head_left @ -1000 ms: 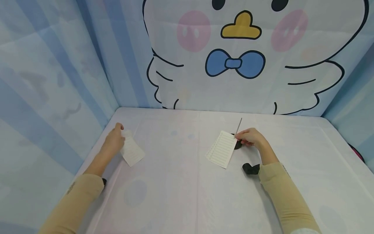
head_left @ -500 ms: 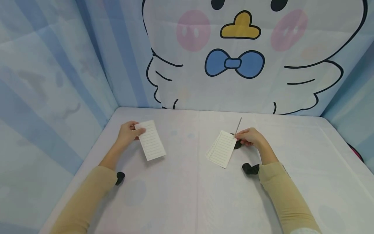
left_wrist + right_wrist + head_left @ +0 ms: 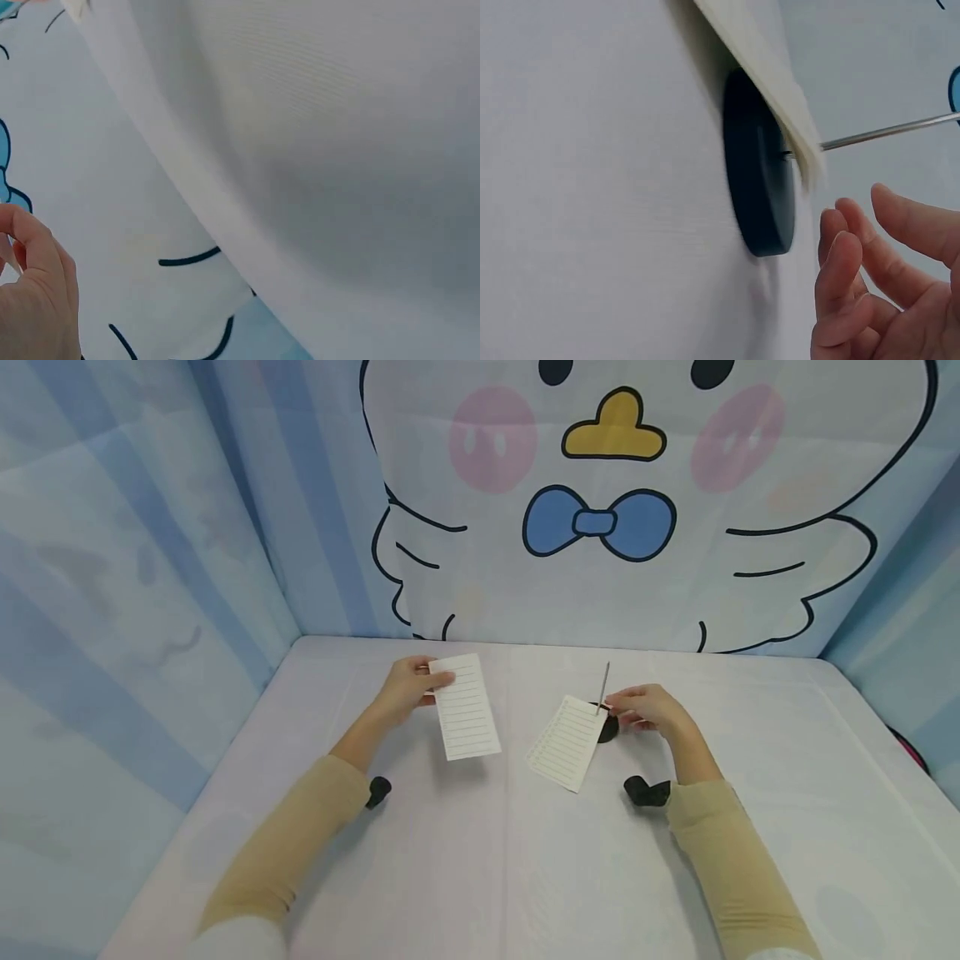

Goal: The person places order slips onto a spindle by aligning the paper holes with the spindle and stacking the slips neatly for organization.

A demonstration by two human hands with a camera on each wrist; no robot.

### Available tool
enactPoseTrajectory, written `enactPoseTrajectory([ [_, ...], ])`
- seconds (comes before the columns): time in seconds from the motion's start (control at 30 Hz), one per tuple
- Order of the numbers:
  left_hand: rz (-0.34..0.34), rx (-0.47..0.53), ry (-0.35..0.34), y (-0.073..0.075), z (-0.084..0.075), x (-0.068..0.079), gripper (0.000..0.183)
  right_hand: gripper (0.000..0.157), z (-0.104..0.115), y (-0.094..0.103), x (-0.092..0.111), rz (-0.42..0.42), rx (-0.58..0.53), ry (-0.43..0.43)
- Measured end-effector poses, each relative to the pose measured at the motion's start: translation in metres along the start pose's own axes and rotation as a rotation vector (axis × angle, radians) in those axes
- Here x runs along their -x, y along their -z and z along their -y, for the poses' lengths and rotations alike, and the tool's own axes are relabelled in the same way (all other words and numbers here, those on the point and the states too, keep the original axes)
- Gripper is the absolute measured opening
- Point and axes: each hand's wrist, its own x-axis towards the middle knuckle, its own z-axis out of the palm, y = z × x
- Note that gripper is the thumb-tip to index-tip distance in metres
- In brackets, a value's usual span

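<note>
My left hand [image 3: 405,691] pinches a lined white paper slip [image 3: 468,714] by its upper left edge, above the table and left of the spike. In the left wrist view only part of that hand [image 3: 37,292] shows. A receipt spike stands on a round black base [image 3: 750,169], its thin metal rod [image 3: 892,131] upright. Several lined slips [image 3: 570,745] are skewered low on the rod and partly cover the base. Just right of the rod hovers my right hand [image 3: 648,706]; in the right wrist view its loosely bent fingers [image 3: 840,274] are apart from rod and paper.
A white patterned cloth covers the table [image 3: 450,877]. Behind it hangs a curtain [image 3: 480,568] with a cartoon bird, and blue striped cloth [image 3: 135,610] walls the left side. Black wrist-worn pieces [image 3: 645,791] stick out by both sleeves.
My left hand has picked up the slip at the far left and carried it right, toward the spike. The right hand's fingers have come away from the skewered slips and stay beside the rod.
</note>
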Motion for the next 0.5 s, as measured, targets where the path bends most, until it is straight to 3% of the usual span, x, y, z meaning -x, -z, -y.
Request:
enactPoseTrajectory([
  [0.17,0.068,0.037,-0.008,-0.029,-0.014,-0.007,0.030,0.059,0.000,0.015,0.003,-0.110,-0.005,0.051],
  [0.27,0.114,0.024,-0.036,-0.046,-0.022,-0.008,0.028,0.067,-0.021,0.027,-0.025,-0.204,-0.063,0.100],
  [0.4,0.184,0.002,-0.072,-0.066,-0.030,-0.007,0.027,0.063,-0.056,0.043,-0.073,-0.264,-0.152,0.252],
  [0.5,0.223,-0.030,-0.073,-0.080,-0.035,-0.005,0.028,0.057,-0.051,0.043,-0.071,-0.240,-0.156,0.307],
])
